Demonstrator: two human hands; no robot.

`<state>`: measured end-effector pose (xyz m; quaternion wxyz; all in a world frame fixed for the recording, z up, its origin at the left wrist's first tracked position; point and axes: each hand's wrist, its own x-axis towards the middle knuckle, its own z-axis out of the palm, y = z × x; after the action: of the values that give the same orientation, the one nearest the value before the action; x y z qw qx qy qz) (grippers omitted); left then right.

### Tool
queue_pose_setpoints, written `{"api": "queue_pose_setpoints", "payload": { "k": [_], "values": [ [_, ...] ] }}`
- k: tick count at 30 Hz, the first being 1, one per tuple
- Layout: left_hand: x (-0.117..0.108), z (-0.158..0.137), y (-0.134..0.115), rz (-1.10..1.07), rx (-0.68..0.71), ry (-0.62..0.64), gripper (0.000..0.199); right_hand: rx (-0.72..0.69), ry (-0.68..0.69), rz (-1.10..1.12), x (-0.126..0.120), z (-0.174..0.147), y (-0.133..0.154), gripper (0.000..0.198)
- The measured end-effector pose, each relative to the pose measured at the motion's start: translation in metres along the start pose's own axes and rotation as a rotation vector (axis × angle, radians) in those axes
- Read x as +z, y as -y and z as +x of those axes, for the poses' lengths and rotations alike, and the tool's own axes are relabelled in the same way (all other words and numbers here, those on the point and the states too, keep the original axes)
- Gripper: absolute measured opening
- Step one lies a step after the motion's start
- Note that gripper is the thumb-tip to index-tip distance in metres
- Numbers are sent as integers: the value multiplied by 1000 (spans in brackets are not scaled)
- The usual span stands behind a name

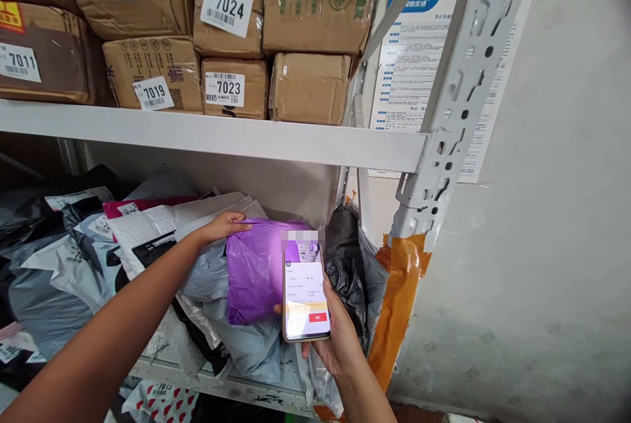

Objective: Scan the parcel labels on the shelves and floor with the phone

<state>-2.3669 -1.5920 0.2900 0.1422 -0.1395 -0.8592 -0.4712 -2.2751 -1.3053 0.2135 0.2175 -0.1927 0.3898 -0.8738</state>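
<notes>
My left hand (229, 226) pinches the upper left corner of a purple plastic mailer bag (252, 278), which rests on a heap of grey and white mailers on the lower shelf. In my right hand (340, 331) is a smartphone (305, 301), held upright before the right part of the purple bag. Its lit screen shows a camera picture of a label at the top and a form with a red button below. The phone hides that side of the bag. Right beside it lies a black plastic mailer (348, 259).
Cardboard boxes with number labels (227, 10) fill the shelf above. A white shelf beam (211, 137) runs over my hands. The metal upright (453, 101), wrapped low in orange tape (401, 305), stands to the right before a wall. A heart-patterned bag (162, 403) lies below.
</notes>
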Motion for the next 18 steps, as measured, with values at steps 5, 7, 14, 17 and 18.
{"api": "queue_pose_setpoints", "payload": {
  "k": [5,7,14,17,18],
  "values": [
    [1,-1,2,5,-12,-6,62,-40,142,51,-4,-15,7,104],
    [1,-1,3,11,-17,-11,62,-19,187,39,-5,-23,9,105],
    [3,0,0,88,-29,-63,59,-44,266,43,-10,-37,3,114],
    [18,-7,-8,173,-44,-166,53,-80,275,86,-14,-53,-5,108],
    [28,-13,-12,210,-53,-210,49,-87,239,109,-16,-61,-9,102]
  ]
}}
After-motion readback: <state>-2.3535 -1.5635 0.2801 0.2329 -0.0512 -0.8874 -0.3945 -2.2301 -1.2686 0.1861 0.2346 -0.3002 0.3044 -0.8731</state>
